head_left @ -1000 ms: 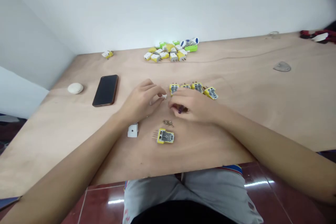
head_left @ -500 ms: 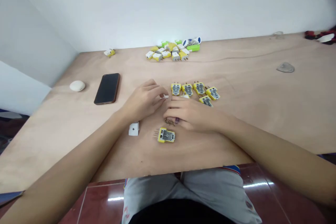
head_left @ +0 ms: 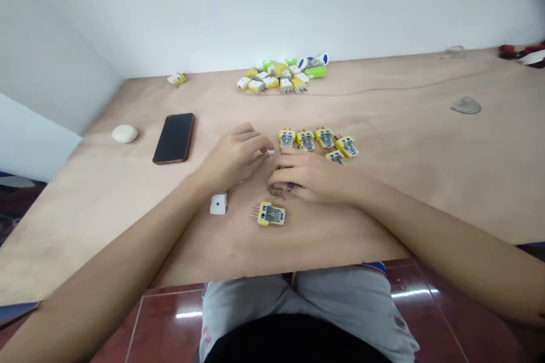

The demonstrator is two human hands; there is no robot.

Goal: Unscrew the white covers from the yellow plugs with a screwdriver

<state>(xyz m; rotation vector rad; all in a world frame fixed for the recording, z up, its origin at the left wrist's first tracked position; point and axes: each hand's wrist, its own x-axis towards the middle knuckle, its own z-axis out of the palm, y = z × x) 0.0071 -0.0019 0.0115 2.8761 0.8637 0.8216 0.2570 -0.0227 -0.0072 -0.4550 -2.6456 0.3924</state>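
My left hand is closed with a small white plastic piece at its fingertips. Beside it, my right hand rests low over the table with bent fingers. A small purple object shows under those fingers; most of it is hidden, so its kind is unclear. Several brass-coloured screws lie by the right fingertips. Nearer me is an opened yellow plug half, grey inside, its pins pointing left. A white plug cover with a hole lies below my left wrist.
Several opened yellow plug halves lie just beyond my right hand. Farther back is a pile of plugs. On the left are a phone, a white rounded object and a yellow-white plug. A grey flat piece lies right.
The view has tilted slightly, so most things sit a little higher. My right fingers have shifted slightly, and the purple object with them. My left hand stays with the white piece.
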